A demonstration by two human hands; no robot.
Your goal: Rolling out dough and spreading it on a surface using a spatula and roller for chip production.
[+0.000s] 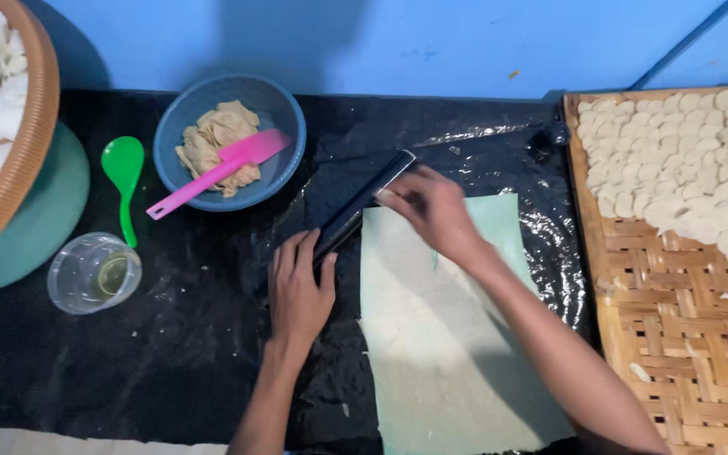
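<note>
A thin pale sheet of rolled dough (pixel 444 354) lies flat on the black plastic-covered table (pixel 145 354). Across its far left corner lies a dark roller bar (pixel 362 204), set on a diagonal. My left hand (pixel 299 291) rests palm down on the bar's near end, fingers spread over it. My right hand (pixel 430 211) presses on the bar's far end, above the sheet's top edge. Both hands touch the bar.
A blue bowl (pixel 187 118) with tan dough pieces and a pink spatula (pixel 216 173) stands at the back. A green spoon (pixel 124 181) and a clear cup (pixel 94 272) lie left. A woven tray (pixel 684 337) with several round dough discs sits right; a basket (pixel 31 135) at far left.
</note>
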